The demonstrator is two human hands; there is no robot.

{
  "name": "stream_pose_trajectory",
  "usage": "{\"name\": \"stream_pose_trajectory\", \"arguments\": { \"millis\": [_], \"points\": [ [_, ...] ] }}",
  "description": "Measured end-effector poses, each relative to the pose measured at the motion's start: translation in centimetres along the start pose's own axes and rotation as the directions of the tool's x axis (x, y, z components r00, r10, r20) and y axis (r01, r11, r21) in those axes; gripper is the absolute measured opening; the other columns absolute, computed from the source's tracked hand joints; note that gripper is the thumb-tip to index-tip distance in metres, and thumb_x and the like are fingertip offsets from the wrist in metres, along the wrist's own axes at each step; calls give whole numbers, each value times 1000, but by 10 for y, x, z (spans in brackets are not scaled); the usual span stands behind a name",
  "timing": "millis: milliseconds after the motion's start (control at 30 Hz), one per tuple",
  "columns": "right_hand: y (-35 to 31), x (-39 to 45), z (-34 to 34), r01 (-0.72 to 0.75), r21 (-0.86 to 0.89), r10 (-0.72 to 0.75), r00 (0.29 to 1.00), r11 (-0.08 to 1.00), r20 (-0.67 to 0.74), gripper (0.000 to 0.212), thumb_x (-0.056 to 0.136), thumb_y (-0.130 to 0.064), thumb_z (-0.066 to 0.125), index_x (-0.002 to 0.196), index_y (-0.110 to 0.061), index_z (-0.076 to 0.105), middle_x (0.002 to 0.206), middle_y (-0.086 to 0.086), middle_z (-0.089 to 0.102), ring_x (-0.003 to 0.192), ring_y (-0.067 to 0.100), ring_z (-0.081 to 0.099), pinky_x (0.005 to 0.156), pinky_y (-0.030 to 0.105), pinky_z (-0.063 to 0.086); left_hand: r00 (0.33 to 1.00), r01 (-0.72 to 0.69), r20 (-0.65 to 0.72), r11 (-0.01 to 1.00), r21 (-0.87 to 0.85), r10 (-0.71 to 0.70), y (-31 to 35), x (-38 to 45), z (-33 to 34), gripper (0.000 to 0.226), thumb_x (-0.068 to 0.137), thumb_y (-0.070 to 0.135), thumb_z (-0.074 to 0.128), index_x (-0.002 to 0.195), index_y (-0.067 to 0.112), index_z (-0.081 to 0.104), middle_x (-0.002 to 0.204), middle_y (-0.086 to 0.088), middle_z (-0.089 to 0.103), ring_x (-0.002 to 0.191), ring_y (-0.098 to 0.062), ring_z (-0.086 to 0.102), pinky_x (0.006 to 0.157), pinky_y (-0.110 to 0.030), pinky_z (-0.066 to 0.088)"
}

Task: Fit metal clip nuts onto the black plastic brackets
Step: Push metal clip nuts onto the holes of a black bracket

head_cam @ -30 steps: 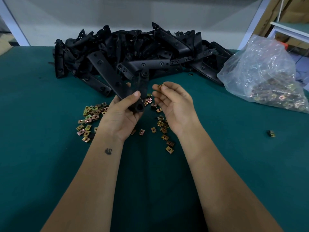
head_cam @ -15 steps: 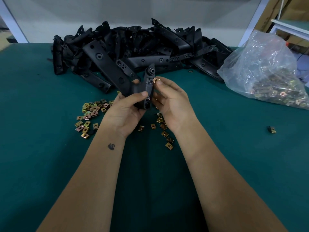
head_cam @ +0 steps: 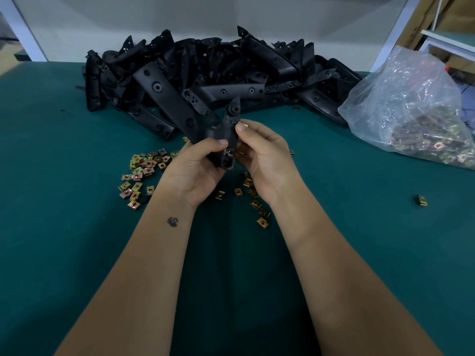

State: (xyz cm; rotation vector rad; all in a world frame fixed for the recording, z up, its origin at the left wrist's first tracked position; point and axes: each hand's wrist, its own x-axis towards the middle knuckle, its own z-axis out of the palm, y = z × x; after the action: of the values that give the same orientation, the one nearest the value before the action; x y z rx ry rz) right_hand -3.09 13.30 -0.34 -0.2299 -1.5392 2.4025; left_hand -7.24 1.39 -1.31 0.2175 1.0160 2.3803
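Left hand [head_cam: 195, 173] wrapped around a black bracket [head_cam: 226, 140], held upright above the green table [head_cam: 77, 253], just near of the bracket pile [head_cam: 205, 80]. Right hand [head_cam: 262, 160] with thumb and fingertips pinching a clip nut [head_cam: 243, 125] against the bracket's right edge; only a sliver of brass showing, so how far seated cannot be told.

Likely faults from here, as judgement only:
- Nut cocked on the edge, riding up one side instead of sliding square; caused by pushing with the thumb alone.
- Nut springing out of the pinch and dropping among the loose clip nuts [head_cam: 146, 170] scattered left and near, or bouncing off toward the stray nut [head_cam: 420, 200] far right.
- Bracket twisting in the left grip under the push; held low, pressed high.
- Hole and thread misaligned if stopped short.

Plastic bag [head_cam: 416, 111] of spare nuts at far right, well apart.
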Motion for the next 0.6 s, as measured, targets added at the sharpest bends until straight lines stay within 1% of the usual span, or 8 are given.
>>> {"name": "stream_pose_trajectory", "arguments": {
  "millis": [67, 133, 167, 233, 300, 400, 500, 600],
  "points": [
    [0, 0, 0, -2, -36, 2, 1000, 999, 0, 12, 90, -7, 66, 85, -17, 72, 85, 2, 74, 78, 13, 69, 72, 25, 54, 1000, -20, -8, 1000, -14, 20, 0, 1, 1, 40, 80, 14, 64, 119, 5, 61, 111, -9, 69, 102, -20, 66, 87, -28, 56],
    [-1, -1, 0, -9, -70, 9, 1000, 997, 3, 12, 89, -7, 67, 84, -17, 73, 83, 2, 74, 78, 12, 68, 73, 26, 52, 997, -52, -57, 999, -9, 52, 0, 1, 4, 52, 82, 25, 66, 127, 2, 59, 123, -13, 67, 112, -23, 65, 93, -31, 55],
    [-1, -1, 0, -9, -80, 9, 1000, 997, 10, 12, 88, -7, 67, 83, -16, 73, 84, 3, 73, 79, 13, 68, 74, 26, 52, 993, -72, -89, 997, 0, 72, 0, 1, 6, 61, 79, 26, 68, 133, 0, 55, 128, -14, 64, 115, -24, 64, 93, -31, 55],
    [-1, -2, 2, 1, -97, 3, 999, 995, 33, 10, 88, -7, 67, 84, -14, 73, 87, 5, 73, 84, 16, 67, 78, 28, 51, 986, -97, -135, 995, 13, 98, 0, 1, 7, 68, 73, 23, 73, 134, 0, 54, 123, -12, 67, 109, -22, 67, 85, -29, 57],
    [0, -3, 4, 13, -127, -7, 999, 992, 49, 10, 88, -7, 67, 83, -13, 72, 89, 7, 71, 88, 20, 65, 85, 35, 51, 985, -91, -147, 995, 29, 95, -1, 2, 6, 59, 70, 22, 76, 124, 4, 60, 109, -6, 73, 101, -19, 70, 79, -27, 57],
    [2, -5, 7, 23, -157, -18, 999, 987, 33, 12, 89, -7, 67, 81, -14, 72, 90, 10, 69, 93, 25, 62, 99, 49, 47, 984, -92, -147, 995, 36, 96, -1, 2, 5, 50, 69, 20, 77, 116, 10, 62, 100, -2, 75, 97, -17, 72, 77, -26, 57],
    [1, -5, 7, 33, -197, -30, 999, 980, 14, 13, 89, -9, 67, 80, -16, 73, 89, 8, 70, 94, 24, 63, 103, 50, 46, 984, -96, -148, 995, 12, 97, -2, 3, 5, 51, 70, 19, 77, 117, 9, 62, 101, -3, 75, 97, -17, 72, 75, -25, 57],
    [1, -5, 9, 28, -184, -27, 1000, 982, 5, 9, 90, -10, 67, 85, -14, 74, 95, 11, 72, 98, 25, 66, 105, 50, 47, 985, -82, -154, 996, -41, 75, -4, 4, 5, 57, 71, 19, 76, 124, 4, 62, 110, -8, 73, 99, -19, 72, 74, -26, 58]
  ]
}}
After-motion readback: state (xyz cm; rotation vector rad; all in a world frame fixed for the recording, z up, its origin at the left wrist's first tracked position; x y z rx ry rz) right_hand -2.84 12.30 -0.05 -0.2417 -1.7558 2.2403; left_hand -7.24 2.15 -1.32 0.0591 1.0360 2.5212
